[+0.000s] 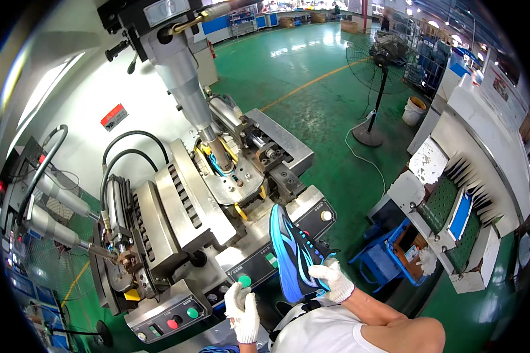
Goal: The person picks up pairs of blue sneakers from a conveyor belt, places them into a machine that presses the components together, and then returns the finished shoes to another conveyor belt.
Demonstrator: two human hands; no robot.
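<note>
Right hand (331,280) was clamped on the shoe (291,253); left hand (242,310), unclenched, hung by the control panel (257,267)'s near edge; firm, uncrushing grip seemed advisable.

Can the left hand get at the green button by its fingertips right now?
Likely yes: the left hand looks empty, its fingertips are close by the green button, and nothing shows between them. The shoe is off to the right, in the right hand.
</note>
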